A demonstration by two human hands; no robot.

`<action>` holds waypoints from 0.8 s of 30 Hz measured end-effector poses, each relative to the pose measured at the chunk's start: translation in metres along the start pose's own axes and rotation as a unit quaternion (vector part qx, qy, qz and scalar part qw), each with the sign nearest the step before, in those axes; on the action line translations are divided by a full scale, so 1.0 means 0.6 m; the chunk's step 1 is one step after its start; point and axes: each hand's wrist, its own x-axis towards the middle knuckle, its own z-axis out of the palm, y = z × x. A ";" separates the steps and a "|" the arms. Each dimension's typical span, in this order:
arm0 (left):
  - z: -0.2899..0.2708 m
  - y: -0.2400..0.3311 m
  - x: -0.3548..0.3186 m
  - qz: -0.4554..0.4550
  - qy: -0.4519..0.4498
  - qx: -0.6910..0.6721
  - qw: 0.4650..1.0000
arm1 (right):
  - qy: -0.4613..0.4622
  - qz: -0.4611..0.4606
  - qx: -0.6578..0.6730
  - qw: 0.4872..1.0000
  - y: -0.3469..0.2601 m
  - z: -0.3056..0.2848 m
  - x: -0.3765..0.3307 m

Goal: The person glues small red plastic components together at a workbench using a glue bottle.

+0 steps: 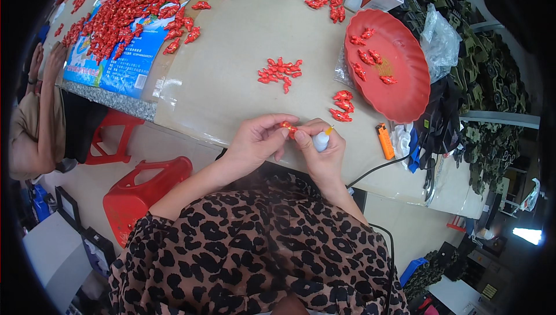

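Observation:
Near the front edge of the table, my left hand (259, 139) pinches a small shiny red figurine (287, 126) between thumb and fingertips. My right hand (325, 161) is closed around a small white squeeze bottle (321, 141) with a yellow tip, the tip pointing up and away. The thumb and fingertip of that hand also meet the figurine's right side. Fingers partly cover the figurine, so its exact shape is hidden. Beyond my hands lies a cluster of red figurines (280, 73), with a short row of figurines (342, 106) to its right.
A scalloped red plastic tray (414, 77) holds several figurines. An orange lighter (384, 141) lies by a black cable. At the far left, a large figurine pile (124, 16) covers a blue printed sheet (130, 71). A co-worker's arm (49, 83) rests beside a red stool (145, 184).

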 end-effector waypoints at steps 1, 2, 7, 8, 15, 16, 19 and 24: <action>0.000 0.000 0.000 0.001 -0.001 -0.001 1.000 | -0.003 -0.006 0.003 1.000 0.001 -0.001 0.000; 0.000 0.000 0.000 0.003 -0.002 -0.002 1.000 | -0.007 -0.013 0.005 1.000 0.001 -0.001 0.001; 0.000 0.001 0.001 0.002 0.002 0.001 1.000 | -0.006 -0.014 0.005 1.000 0.003 0.000 0.001; 0.000 0.001 0.000 0.002 0.001 0.001 1.000 | -0.008 -0.017 0.005 1.000 0.004 0.000 0.001; -0.001 0.000 0.001 -0.004 -0.001 0.004 1.000 | -0.004 -0.020 -0.001 1.000 0.004 0.000 0.001; -0.003 -0.002 0.002 -0.002 -0.005 0.000 1.000 | 0.001 -0.012 0.001 1.000 0.002 0.001 0.001; -0.004 -0.002 0.000 0.004 -0.013 -0.003 1.000 | 0.004 -0.005 -0.001 1.000 0.000 0.002 0.001; -0.002 0.000 0.001 -0.001 -0.015 0.003 1.000 | 0.000 -0.010 -0.005 1.000 0.002 0.001 0.001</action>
